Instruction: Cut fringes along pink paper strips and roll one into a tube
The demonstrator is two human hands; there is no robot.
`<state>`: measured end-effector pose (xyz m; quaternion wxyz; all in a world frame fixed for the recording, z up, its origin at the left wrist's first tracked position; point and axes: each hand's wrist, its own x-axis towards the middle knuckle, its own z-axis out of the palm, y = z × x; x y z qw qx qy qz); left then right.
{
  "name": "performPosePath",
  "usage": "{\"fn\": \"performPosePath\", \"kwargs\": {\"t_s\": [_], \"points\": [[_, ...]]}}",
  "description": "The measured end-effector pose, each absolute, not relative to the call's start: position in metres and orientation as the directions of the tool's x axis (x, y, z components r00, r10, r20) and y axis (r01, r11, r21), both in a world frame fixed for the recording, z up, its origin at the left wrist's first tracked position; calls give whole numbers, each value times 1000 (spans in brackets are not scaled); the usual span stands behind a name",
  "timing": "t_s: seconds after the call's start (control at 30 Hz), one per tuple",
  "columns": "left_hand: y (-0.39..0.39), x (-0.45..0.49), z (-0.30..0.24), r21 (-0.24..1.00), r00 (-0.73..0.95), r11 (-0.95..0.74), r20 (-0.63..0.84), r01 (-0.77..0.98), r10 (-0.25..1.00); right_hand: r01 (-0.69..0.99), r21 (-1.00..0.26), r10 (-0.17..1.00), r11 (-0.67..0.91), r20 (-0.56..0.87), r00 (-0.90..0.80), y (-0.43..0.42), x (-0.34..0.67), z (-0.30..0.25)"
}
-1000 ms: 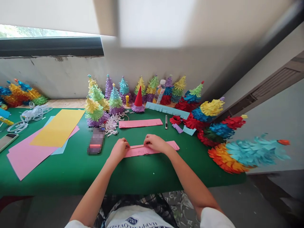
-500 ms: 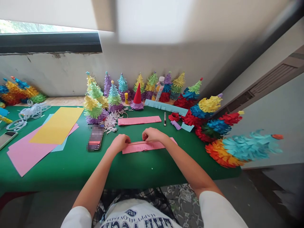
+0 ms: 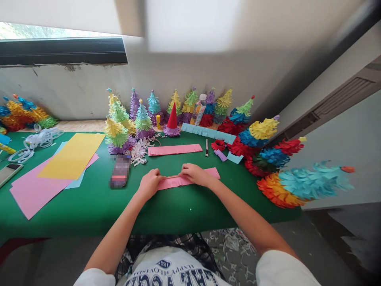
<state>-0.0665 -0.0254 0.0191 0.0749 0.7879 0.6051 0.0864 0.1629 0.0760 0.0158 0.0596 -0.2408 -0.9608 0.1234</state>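
Note:
A pink paper strip (image 3: 175, 182) with small cuts along its near edge lies on the green table. My left hand (image 3: 150, 183) is closed at the strip's left end, fingertips pinching its far edge. Along that same edge my right hand (image 3: 195, 174) presses with bent fingers, right of the middle. Between the hands the edge shows a narrow, slightly raised band; whether it is a fold cannot be made out. Beyond them rests a second pink fringed strip (image 3: 175, 149). A utility knife (image 3: 206, 147) lies just right of that one.
Paper-fringe trees (image 3: 144, 121) line the wall and right side, around a red cone (image 3: 172, 118) and a bottle (image 3: 200, 109). A blue fringed strip (image 3: 208, 132), a phone (image 3: 120, 171), yellow paper (image 3: 74, 155), pink paper (image 3: 32, 194) and white cord (image 3: 41, 139) also lie there.
My right hand has moved slightly right along the strip's far edge. The left hand has shifted a little, its fingers now pointing further right over the strip's left end.

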Motion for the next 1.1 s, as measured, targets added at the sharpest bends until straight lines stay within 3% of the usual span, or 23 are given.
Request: {"fn": "performPosePath", "kwargs": {"t_s": [0.2, 0.33, 0.43, 0.6, 0.87, 1.0, 1.1], "points": [[-32, -57, 11, 64, 303, -313, 131, 948, 944, 379, 222, 296, 898, 332, -896, 52, 167, -6], [-36, -45, 5, -3, 292, -296, 171, 955, 941, 364, 341, 226, 867, 383, -896, 41, 169, -5], [-40, -38, 3, -25, 272, -272, 175, 962, 946, 387, 308, 261, 869, 380, -887, 38, 173, -6], [-43, -36, 8, -10, 235, -236, 135, 972, 962, 494, 104, 442, 863, 319, -839, 42, 176, -5], [-34, -33, 21, 66, 61, -64, 51, 996, 997, 644, -156, 654, 749, 18, -756, 48, 161, 22], [-27, -38, 23, 121, 7, -9, 11, 993, 1000, 680, -236, 678, 694, -104, -728, 56, 156, 36], [-24, -41, 23, 145, 37, -36, -5, 989, 999, 689, -199, 670, 697, -161, -725, 60, 153, 42]]}}
